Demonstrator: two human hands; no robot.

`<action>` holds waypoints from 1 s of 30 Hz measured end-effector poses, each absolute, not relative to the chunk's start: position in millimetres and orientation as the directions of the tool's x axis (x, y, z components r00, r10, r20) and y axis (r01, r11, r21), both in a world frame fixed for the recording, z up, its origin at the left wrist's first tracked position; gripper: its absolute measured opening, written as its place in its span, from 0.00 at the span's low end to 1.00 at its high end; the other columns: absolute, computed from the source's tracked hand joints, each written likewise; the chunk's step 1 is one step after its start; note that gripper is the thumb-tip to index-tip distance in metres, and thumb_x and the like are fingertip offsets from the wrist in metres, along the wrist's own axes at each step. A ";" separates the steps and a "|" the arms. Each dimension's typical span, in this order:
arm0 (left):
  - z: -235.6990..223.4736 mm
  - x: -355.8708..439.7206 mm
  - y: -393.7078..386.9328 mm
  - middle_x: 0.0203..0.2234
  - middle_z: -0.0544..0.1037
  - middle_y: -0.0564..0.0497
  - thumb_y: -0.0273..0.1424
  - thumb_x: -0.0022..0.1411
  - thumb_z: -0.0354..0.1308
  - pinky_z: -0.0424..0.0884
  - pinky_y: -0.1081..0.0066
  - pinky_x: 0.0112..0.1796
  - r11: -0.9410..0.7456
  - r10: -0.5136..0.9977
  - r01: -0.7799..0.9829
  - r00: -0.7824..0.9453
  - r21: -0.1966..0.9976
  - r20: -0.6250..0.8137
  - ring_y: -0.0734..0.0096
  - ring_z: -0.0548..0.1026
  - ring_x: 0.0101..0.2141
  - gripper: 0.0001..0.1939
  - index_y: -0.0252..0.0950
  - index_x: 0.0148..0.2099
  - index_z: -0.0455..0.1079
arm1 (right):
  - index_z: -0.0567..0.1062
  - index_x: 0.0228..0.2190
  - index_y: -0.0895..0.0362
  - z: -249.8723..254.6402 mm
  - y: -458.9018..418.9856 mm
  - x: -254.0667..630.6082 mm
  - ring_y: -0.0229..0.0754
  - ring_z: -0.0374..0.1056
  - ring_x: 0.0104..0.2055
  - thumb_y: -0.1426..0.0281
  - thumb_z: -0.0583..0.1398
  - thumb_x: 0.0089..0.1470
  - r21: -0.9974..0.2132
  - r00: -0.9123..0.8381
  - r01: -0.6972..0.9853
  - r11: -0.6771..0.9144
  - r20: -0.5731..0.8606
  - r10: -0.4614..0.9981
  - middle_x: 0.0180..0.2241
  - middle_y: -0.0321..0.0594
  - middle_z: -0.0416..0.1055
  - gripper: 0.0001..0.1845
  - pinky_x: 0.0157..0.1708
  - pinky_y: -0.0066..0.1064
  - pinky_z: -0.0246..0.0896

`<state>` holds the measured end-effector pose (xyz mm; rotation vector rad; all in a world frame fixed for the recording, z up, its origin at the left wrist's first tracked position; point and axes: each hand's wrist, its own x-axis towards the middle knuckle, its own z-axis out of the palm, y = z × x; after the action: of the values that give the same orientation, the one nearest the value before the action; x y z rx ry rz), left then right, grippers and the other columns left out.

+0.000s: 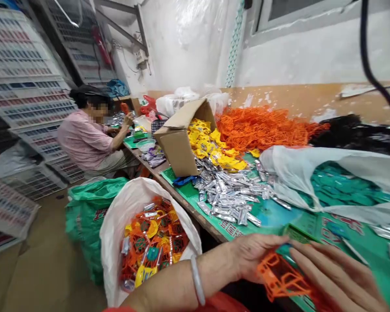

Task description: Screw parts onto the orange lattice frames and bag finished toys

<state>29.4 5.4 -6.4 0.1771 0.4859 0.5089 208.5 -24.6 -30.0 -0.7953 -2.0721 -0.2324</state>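
Orange plastic frame point(279, 277), held between left hand point(255, 255), right hand point(338, 277)

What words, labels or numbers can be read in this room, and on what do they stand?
Green mat: printed characters, too blurred to read.
Green sack: red characters, too blurred to read.
Shelf charts: rows of small print, too small to read.
Silver packets: any print is too small to read.
Orange frame: no text shows.
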 end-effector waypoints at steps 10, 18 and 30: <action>-15.3 13.6 3.5 0.31 0.80 0.50 0.26 0.49 0.68 0.71 0.72 0.33 0.678 0.724 -0.566 0.623 0.469 -0.295 0.73 0.76 0.28 0.15 0.32 0.41 0.74 | 0.58 0.61 0.48 -10.2 -39.8 196.4 0.54 0.44 0.67 0.67 0.63 0.51 -0.265 -0.488 0.710 0.653 0.483 0.727 0.60 0.37 0.64 0.38 0.58 0.49 0.54; -13.8 24.7 -0.1 0.29 0.79 0.53 0.31 0.42 0.73 0.72 0.74 0.28 0.433 0.897 -0.551 0.339 0.713 -0.283 0.73 0.75 0.26 0.18 0.35 0.37 0.73 | 0.67 0.54 0.52 -31.4 -56.0 177.5 0.46 0.69 0.49 0.62 0.62 0.53 -0.625 0.123 0.698 0.349 0.586 0.801 0.49 0.45 0.69 0.26 0.44 0.36 0.70; -16.4 38.2 -4.0 0.29 0.79 0.53 0.32 0.48 0.71 0.72 0.76 0.32 0.462 0.877 -0.542 0.400 0.702 -0.267 0.78 0.73 0.26 0.12 0.35 0.36 0.77 | 0.68 0.48 0.59 -33.6 -47.0 153.4 0.41 0.68 0.39 0.70 0.60 0.57 -0.574 0.179 0.742 0.348 0.669 0.722 0.38 0.46 0.68 0.17 0.35 0.30 0.72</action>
<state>38.2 -4.0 -16.4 0.5673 0.6809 0.9602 153.4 -47.0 -33.6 -1.3729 -1.5408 -0.0230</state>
